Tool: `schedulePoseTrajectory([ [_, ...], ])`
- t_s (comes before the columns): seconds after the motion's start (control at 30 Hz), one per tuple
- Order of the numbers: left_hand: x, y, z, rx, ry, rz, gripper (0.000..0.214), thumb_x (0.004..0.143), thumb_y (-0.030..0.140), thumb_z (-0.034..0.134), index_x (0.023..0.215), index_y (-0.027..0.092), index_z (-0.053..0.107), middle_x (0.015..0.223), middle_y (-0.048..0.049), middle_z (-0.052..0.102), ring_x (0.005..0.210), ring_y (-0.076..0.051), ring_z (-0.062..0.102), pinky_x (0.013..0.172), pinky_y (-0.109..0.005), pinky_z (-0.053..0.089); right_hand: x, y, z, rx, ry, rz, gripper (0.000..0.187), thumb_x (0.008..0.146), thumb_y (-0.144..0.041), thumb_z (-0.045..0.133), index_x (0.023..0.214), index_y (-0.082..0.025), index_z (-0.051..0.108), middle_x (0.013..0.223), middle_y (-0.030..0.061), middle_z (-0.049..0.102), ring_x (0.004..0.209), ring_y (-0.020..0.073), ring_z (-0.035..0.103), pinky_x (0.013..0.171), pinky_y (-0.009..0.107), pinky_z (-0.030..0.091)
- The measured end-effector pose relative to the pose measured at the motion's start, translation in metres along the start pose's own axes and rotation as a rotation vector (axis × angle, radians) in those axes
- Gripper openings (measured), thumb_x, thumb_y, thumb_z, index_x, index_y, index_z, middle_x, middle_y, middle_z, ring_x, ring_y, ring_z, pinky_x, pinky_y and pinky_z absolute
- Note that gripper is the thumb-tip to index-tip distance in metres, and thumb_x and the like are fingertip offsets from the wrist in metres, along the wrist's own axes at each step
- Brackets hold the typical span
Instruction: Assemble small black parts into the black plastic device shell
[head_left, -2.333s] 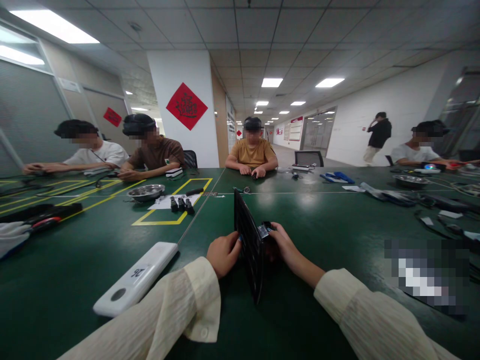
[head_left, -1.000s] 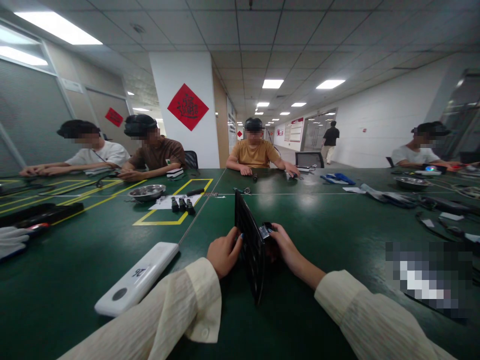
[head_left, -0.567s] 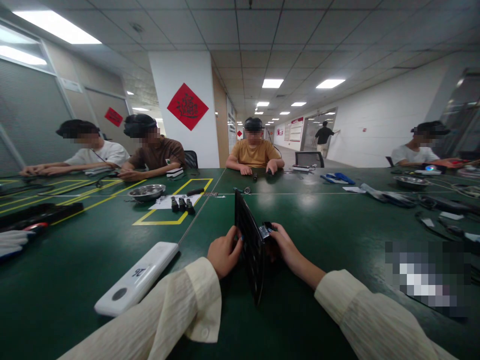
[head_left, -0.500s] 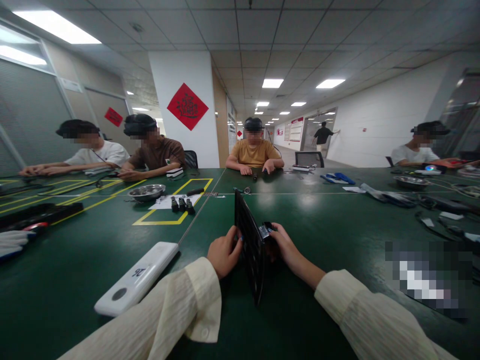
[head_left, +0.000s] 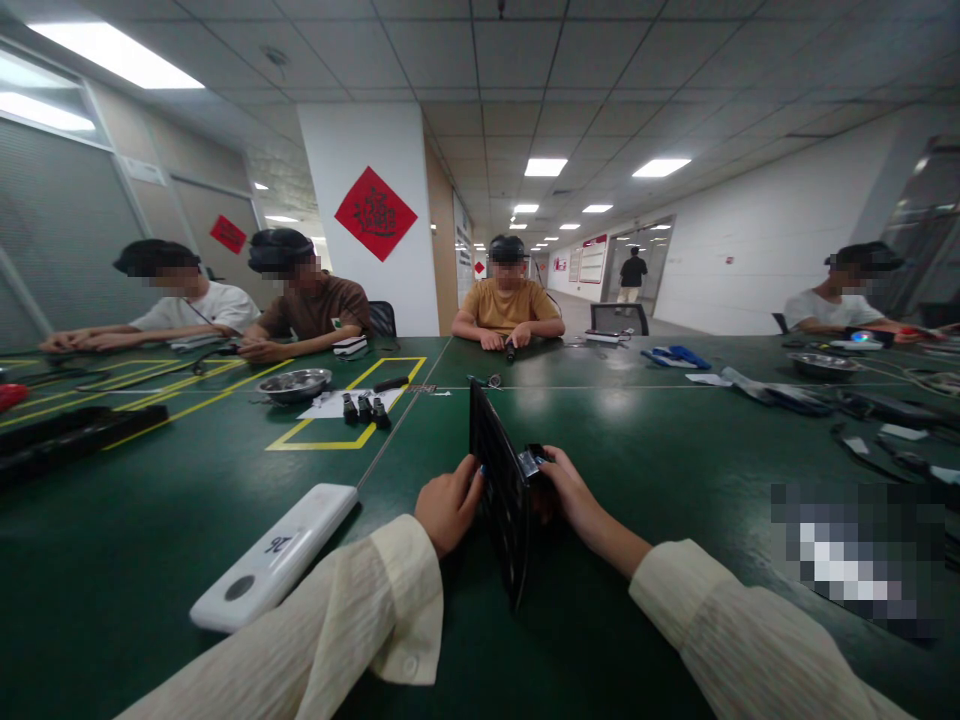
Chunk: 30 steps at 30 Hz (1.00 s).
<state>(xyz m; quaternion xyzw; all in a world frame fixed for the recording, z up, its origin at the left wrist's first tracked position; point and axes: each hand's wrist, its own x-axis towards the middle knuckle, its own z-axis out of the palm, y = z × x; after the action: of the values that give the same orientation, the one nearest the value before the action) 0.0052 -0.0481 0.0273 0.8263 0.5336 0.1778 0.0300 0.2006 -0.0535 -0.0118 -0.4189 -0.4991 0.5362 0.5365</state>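
Note:
A thin black panel (head_left: 500,500) stands upright on the green table, seen nearly edge-on between my hands. My left hand (head_left: 450,508) is closed at its left face, with thumb and fingers against it and a small blue spot showing at the fingertips. On the other side, my right hand (head_left: 571,490) grips a small black part with a silvery face (head_left: 529,463), close against the panel. Whether that part is joined to the panel I cannot tell. Some of the right fingers are hidden behind it.
A white power bank marked 26 (head_left: 274,555) lies left of my left forearm. Farther off are a metal bowl (head_left: 294,384), several small black pieces (head_left: 365,411) on white paper, and a blue glove (head_left: 676,357). A blurred-out object (head_left: 851,560) lies at right. Co-workers sit around the table.
My hands and the panel hold almost still. The co-worker opposite has brought both hands together around a small dark item. At far left, the white glove and red item have gone from beside the black tray.

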Motion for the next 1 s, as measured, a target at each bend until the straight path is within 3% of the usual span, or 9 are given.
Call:
schedulePoseTrajectory([
  [0.23, -0.0003, -0.0013, 0.0015, 0.042, -0.019, 0.024, 0.032, 0.092, 0.037, 0.022, 0.104, 0.020, 0.046, 0.083, -0.0054, 0.067, 0.080, -0.020, 0.063, 0.066, -0.026, 0.039, 0.0036, 0.0022, 0.0002, -0.001, 0.027, -0.008, 0.044, 0.075, -0.047, 0.049, 0.109, -0.023, 0.035, 0.060, -0.0048, 0.056, 0.040, 0.0128, 0.052, 0.033, 0.021, 0.038],
  [0.73, 0.0004, -0.0015, 0.0001, -0.011, -0.040, 0.082, 0.046, 0.093, 0.038, 0.014, 0.086, 0.021, 0.056, 0.074, -0.0041, 0.064, 0.073, -0.017, 0.062, 0.063, -0.024, 0.036, 0.0012, 0.0002, -0.0004, 0.021, 0.029, 0.015, 0.044, 0.075, -0.047, 0.051, 0.111, -0.024, 0.037, 0.069, -0.0028, 0.058, 0.047, 0.0132, 0.055, 0.035, 0.021, 0.040],
  [1.0, -0.0006, -0.0004, -0.0005, -0.007, -0.053, 0.084, 0.042, 0.092, 0.037, 0.018, 0.086, 0.020, 0.057, 0.074, -0.0047, 0.064, 0.073, -0.018, 0.061, 0.063, -0.024, 0.036, 0.0022, 0.0013, -0.0005, -0.006, 0.011, 0.000, 0.042, 0.078, -0.047, 0.048, 0.111, -0.024, 0.035, 0.062, -0.0038, 0.057, 0.041, 0.0123, 0.052, 0.033, 0.021, 0.039],
])
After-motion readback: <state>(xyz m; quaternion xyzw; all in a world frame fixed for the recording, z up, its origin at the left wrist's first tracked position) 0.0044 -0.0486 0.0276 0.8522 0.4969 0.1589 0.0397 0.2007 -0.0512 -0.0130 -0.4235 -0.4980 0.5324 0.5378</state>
